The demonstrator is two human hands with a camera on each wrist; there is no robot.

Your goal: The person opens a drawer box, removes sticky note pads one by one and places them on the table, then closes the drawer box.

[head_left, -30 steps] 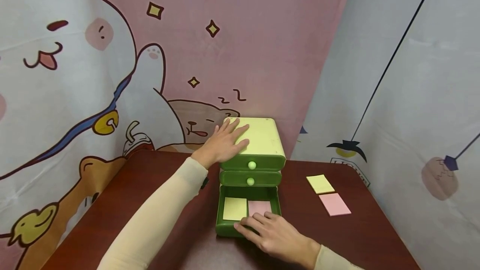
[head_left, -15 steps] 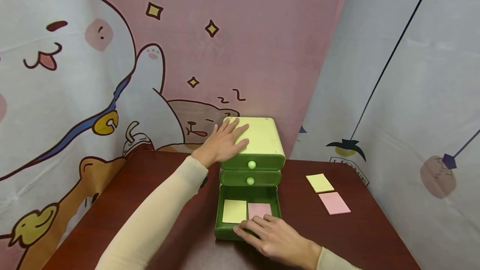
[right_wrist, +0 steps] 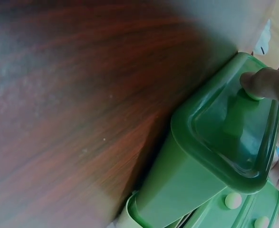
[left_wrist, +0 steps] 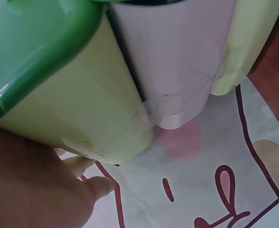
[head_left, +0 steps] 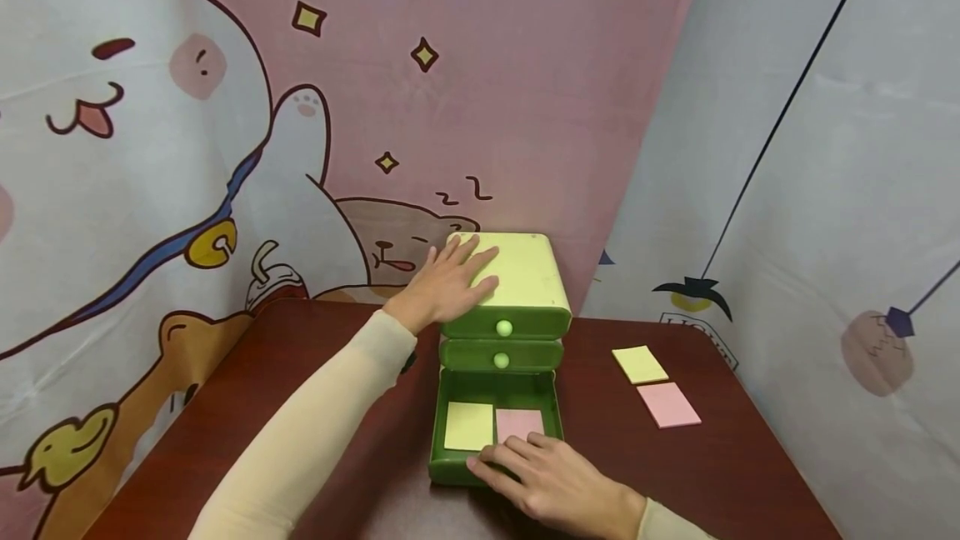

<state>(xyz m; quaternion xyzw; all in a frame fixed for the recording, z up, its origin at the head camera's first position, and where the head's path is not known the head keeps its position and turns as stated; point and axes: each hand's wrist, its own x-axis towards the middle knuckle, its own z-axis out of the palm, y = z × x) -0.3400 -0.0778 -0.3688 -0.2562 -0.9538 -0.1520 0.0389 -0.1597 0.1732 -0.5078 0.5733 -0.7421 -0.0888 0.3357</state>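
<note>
Drawer unit [head_left: 525,269]: 3 tiers, stands at ctr of table [head_left: 652,473], far side, backdrop [head_left: 555,107] behind. Casing pale yel top, pink mid, yel below per L wrist view; drawer fronts grn.

Bottom drawer [head_left: 450,472]: pulled out toward near side. Contents: yel pad [head_left: 469,426] on L, pink pad [head_left: 520,422] on R, lying flat, side by side w/ narrow gap; near R part of pink pad hidden by fingers. Top drawer [head_left: 467,324] + mid drawer [head_left: 465,355]: both pushed in, rnd knobs on fronts, contents can't be seen.

L hand [head_left: 442,286]: open, fingers spread, resting on L part of unit top; grips nothing. R hand [head_left: 551,473]: fingers bent over near rim of bottom drawer, thumb on its knob [right_wrist: 254,97]; has hold of drawer front.

Outside unit, on table to R: loose yel pad [head_left: 640,365], loose pink pad [head_left: 669,404] just nearer + slightly R, edges approx. touching.
</note>
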